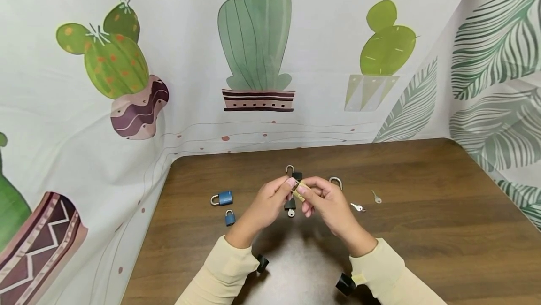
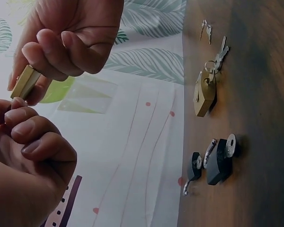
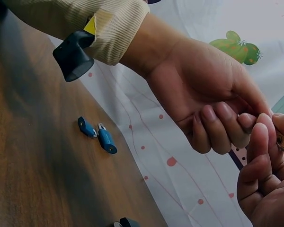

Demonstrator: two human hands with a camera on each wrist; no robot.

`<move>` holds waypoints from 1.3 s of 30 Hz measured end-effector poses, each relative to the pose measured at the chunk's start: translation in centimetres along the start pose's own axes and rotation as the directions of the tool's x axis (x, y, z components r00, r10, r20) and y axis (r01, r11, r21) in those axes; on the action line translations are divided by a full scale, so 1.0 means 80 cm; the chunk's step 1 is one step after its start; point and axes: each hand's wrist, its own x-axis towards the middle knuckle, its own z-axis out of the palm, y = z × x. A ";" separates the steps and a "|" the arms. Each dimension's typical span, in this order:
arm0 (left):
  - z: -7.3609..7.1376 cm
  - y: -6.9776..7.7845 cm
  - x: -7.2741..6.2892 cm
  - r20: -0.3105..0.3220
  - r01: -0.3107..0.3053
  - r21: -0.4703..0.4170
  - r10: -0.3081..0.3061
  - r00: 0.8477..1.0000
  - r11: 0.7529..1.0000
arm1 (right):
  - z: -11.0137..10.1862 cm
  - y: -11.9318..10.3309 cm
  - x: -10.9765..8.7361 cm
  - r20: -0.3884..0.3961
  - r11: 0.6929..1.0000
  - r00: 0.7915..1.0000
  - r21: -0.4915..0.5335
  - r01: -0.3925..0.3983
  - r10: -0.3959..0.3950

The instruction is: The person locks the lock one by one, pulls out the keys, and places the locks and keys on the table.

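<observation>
Between both hands, above the table, is a small brass padlock [image 1: 302, 192]. My right hand [image 1: 331, 202] grips its body between thumb and fingers; the left wrist view shows this brass body [image 2: 24, 82] edge-on. Fingertips of my left hand [image 1: 270, 200] pinch at the padlock's other end, where the exact part is hidden by the fingers. In the right wrist view only a sliver of the brass shows between the fingertips. Under the hands lie a black padlock [image 1: 289, 205] with a key in it and another black padlock [image 1: 297, 175], its shackle raised.
On the left lie a larger blue padlock [image 1: 226, 197] and a smaller blue padlock [image 1: 230, 218]. Behind my right hand lies a larger brass padlock [image 2: 206, 97], its shackle [image 1: 336, 181] showing past the fingers. Loose keys [image 1: 358, 207] and another key [image 1: 376, 197] lie further right.
</observation>
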 end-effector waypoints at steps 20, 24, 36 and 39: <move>0.004 -0.006 0.003 -0.001 0.079 -0.286 -0.083 0.997 0.955 | 0.004 -0.006 -0.004 0.125 0.998 0.990 0.017 0.057 -0.059; 0.005 -0.005 0.003 -0.017 0.061 -0.307 -0.069 0.997 0.950 | 0.003 -0.003 -0.004 0.147 0.998 0.987 0.009 0.066 -0.067; 0.007 -0.007 0.006 -0.072 0.032 -0.348 -0.060 0.996 0.937 | 0.007 0.004 -0.004 0.159 0.997 0.987 -0.057 0.045 -0.035; 0.008 -0.006 0.005 -0.057 0.039 -0.343 -0.062 0.996 0.939 | 0.007 0.006 -0.004 0.163 0.996 0.985 -0.055 0.071 -0.061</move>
